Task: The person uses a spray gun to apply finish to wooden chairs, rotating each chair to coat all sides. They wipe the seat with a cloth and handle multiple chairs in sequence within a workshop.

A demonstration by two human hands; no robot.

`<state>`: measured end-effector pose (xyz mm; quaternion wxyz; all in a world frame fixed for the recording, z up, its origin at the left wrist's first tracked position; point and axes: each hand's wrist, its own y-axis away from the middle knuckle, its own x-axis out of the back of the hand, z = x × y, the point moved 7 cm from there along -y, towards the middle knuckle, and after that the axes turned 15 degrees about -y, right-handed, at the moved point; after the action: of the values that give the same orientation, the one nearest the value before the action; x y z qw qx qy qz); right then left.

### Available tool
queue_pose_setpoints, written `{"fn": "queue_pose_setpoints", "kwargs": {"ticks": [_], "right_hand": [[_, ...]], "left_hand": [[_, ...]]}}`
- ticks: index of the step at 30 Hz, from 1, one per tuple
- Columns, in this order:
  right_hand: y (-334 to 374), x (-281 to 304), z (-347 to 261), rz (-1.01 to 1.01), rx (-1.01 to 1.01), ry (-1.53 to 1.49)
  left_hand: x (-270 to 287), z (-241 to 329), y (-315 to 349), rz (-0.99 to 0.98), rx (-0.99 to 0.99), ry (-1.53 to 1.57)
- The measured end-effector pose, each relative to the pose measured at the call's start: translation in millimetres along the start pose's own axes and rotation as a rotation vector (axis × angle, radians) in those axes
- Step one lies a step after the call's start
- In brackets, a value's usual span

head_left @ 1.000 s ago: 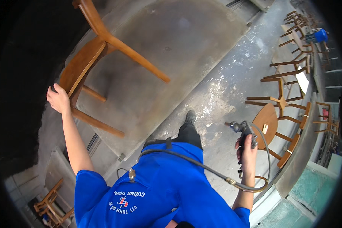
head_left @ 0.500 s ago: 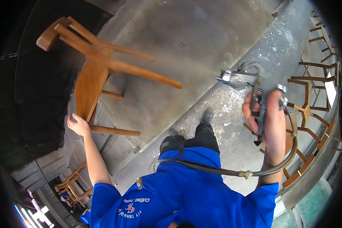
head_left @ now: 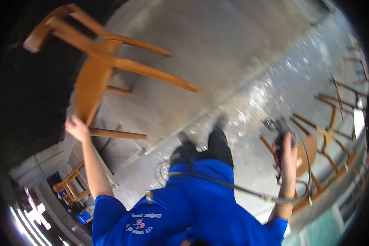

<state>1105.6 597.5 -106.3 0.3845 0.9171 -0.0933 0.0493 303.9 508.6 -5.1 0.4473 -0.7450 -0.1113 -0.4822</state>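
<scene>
A brown wooden chair is tipped over at the left, its legs pointing right and its curved backrest toward the far left. My left hand is closed on the edge of the chair's seat. My right hand grips a spray gun by its handle, off to the right and well apart from the chair. Motion blurs the gun, and its trigger cannot be made out. From the gun a hose loops under my wrist and runs across my waist.
Several wooden chairs stand along the right side, close beyond the spray gun. More wooden chair frames are at the lower left. A grey flat panel lies ahead of my feet, and a black surface borders the left.
My right hand has drawn the spray gun down and back, away from the chair. The mist at its nozzle no longer shows. My left hand and the chair have shifted slightly left in view.
</scene>
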Motion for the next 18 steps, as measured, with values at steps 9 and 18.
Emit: {"fn": "queue_pose_setpoints", "kwargs": {"ticks": [9,18], "right_hand": [[29.2,-112.4,-91.9,-0.768,0.539,-0.634],[16.9,-184.2,-139.1,-0.720,0.506,-0.853]], "left_hand": [[1.1,7.5,-21.5,-0.007,0.206,-0.013],[14.5,21.2,-20.9,0.004,0.190,0.040]]}}
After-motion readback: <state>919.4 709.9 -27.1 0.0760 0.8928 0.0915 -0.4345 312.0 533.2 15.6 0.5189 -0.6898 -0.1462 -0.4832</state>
